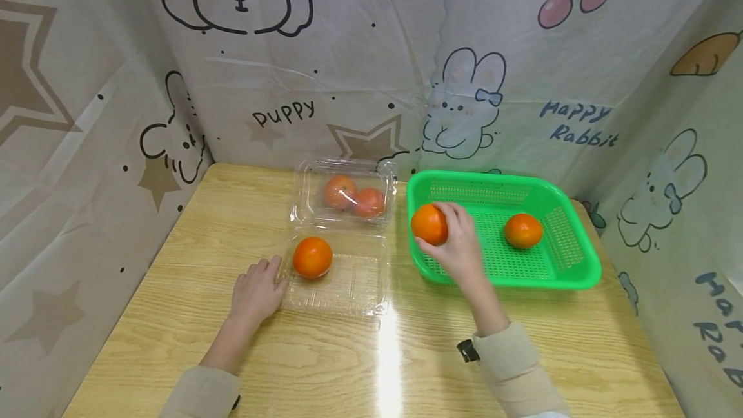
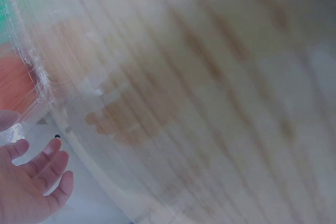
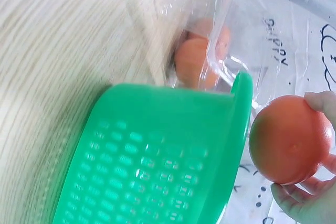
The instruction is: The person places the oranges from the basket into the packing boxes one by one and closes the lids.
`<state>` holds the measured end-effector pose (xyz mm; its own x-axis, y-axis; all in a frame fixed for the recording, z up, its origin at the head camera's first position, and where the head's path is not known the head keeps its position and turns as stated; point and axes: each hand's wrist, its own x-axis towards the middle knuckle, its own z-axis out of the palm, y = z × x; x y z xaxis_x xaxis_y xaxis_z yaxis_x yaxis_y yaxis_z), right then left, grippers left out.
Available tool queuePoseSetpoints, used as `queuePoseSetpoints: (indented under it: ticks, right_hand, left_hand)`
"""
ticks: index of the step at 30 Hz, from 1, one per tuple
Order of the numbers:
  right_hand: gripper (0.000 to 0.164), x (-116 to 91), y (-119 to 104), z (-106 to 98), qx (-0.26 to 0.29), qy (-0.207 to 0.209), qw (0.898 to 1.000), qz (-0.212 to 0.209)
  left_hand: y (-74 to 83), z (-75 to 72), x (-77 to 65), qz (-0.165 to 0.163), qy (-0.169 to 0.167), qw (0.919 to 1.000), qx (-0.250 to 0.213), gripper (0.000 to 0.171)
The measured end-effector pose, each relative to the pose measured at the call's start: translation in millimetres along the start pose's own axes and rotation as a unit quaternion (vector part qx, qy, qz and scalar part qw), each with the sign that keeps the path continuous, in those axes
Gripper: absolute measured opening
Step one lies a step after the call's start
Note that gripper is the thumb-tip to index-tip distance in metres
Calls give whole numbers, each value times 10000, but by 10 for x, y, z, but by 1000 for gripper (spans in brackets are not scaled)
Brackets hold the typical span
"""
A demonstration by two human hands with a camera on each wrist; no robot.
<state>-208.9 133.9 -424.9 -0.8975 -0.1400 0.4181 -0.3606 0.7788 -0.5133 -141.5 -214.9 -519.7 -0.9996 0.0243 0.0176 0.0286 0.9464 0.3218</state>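
Between the fingertips and thumb of my right hand (image 1: 458,244) is a smooth, round orange-red fruit (image 1: 429,224), held over the left rim of the green basket (image 1: 432,276). The right wrist view shows this fruit (image 3: 291,140) above the rim. Another such fruit (image 1: 524,231) lies inside the basket on the right. To the left, a clear plastic clamshell box (image 1: 342,292) lies open, with one fruit (image 1: 312,257) in its near half. My left hand (image 1: 258,289) rests at the box's left edge, its fingers (image 2: 44,161) relaxed and loosely bent, holding nothing.
Two more fruits (image 1: 354,197) show through the far half of the clear box. Everything stands on a wooden table (image 1: 325,366). A printed cloth (image 1: 360,69) hangs close behind the basket and box and along both sides.
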Motion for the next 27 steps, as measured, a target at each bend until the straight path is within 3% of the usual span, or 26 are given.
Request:
queuePoseSetpoints:
  ticks: [27]
  right_hand:
    - [67, -126, -451, 394, 121, -650, 9940, -876]
  left_hand:
    - [4, 1, 4, -21, -44, 10000, 36, 49]
